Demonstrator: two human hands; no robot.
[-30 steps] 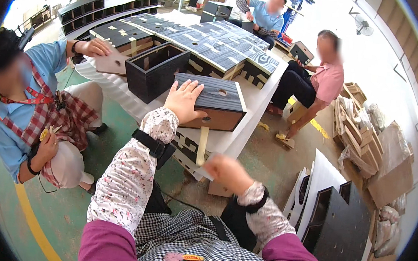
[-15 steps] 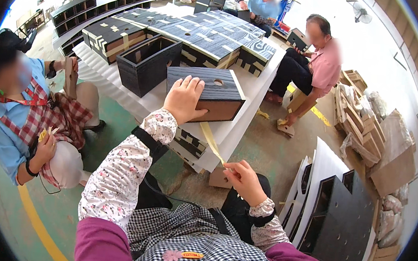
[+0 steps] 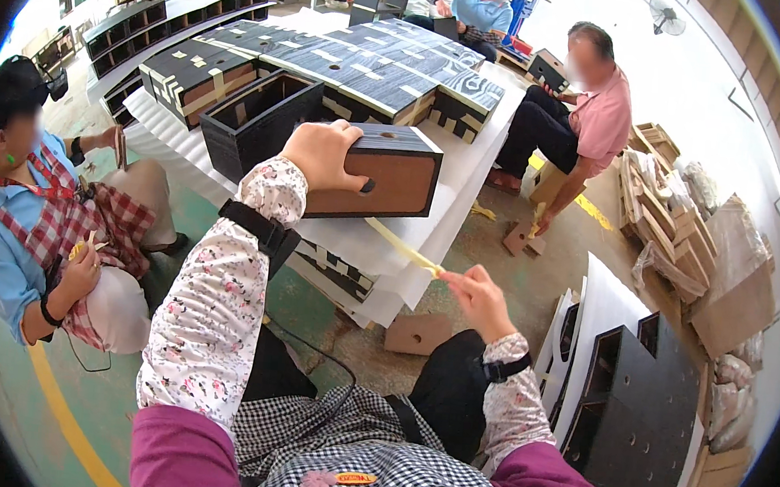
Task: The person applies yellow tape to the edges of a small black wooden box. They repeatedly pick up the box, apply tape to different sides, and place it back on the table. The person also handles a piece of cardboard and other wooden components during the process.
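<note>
My left hand [image 3: 323, 158] grips the near top edge of a wooden box [image 3: 381, 188], its thumb on the box's brown face. This box has black edges, a dark wood-grain top and a round hole in it. In front of it, my right hand [image 3: 480, 301] pinches the end of a yellowish tape strip [image 3: 403, 247]. The strip stretches taut up towards the box's lower edge, where its far end is hidden. Just behind my left hand stands an open black box [image 3: 257, 123] on the white foam sheet [image 3: 427, 237].
Behind stand rows of taped dark boxes [image 3: 367, 63]. Black panels [image 3: 645, 383] lean at the lower right, and a brown wood piece [image 3: 418, 334] lies on the floor. Co-workers sit at the left [image 3: 36, 206], the right [image 3: 597, 113] and the back [image 3: 481, 13].
The box has tipped so its brown face turns more towards me, my left hand shifting left with it. My right hand has moved right and away from me, still pinching the tape.
</note>
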